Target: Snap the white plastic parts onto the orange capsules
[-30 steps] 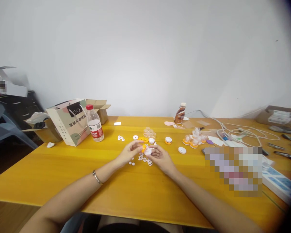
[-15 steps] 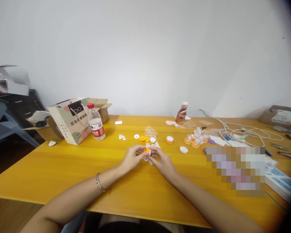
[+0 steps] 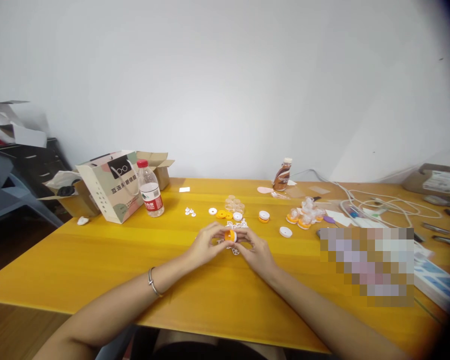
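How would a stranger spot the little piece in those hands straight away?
Start at the long yellow table and find the left hand and right hand meeting near its middle. The piece sits between them, orange on the left and white on the right. Unlike the discs lying beyond, it is held.

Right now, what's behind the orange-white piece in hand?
Past the piece, between left hand and right hand: white openwork parts; farther back, yellow discs and clear rings. Whatever sits directly behind piece or hands is covered; can't tell.
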Action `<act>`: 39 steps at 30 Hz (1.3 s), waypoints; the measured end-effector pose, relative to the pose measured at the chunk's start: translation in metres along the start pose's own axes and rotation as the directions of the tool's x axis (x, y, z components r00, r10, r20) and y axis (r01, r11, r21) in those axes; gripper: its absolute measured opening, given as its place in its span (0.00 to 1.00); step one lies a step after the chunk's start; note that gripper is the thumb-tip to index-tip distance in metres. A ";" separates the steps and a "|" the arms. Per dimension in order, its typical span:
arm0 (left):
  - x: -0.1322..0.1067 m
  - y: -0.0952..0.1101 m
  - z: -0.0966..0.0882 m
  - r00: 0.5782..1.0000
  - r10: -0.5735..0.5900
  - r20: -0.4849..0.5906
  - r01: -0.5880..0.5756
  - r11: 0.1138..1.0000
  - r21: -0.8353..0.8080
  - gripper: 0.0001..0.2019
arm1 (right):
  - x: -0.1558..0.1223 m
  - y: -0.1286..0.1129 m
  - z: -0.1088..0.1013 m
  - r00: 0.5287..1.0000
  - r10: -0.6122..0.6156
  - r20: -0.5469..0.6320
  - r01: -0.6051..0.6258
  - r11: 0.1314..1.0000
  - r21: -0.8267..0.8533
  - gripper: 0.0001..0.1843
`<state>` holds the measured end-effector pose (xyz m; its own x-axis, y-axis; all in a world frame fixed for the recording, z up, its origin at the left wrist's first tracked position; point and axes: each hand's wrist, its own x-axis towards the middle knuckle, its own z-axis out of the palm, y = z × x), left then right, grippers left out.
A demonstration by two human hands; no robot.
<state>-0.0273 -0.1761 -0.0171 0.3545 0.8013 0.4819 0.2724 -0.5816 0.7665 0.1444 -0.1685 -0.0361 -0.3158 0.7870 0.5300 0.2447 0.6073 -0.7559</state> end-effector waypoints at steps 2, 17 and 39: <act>0.000 0.002 -0.002 0.998 0.058 0.009 -0.059 0.996 0.073 0.15 | 0.001 -0.001 0.001 1.000 0.016 -0.007 -0.015 1.000 0.027 0.13; -0.001 0.005 -0.016 0.978 0.034 0.204 -0.089 0.959 0.269 0.16 | 0.008 0.003 -0.016 0.938 0.004 0.347 -0.061 0.986 0.153 0.14; 0.004 -0.020 -0.017 0.909 0.098 0.404 -0.313 0.800 0.511 0.16 | 0.026 0.053 -0.044 0.978 0.106 0.180 -0.004 0.871 -0.491 0.10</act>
<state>-0.0467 -0.1591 -0.0237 0.7107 0.6151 0.3415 0.5642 -0.7883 0.2455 0.1898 -0.1114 -0.0454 -0.4480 0.8143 0.3692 0.6649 0.5795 -0.4713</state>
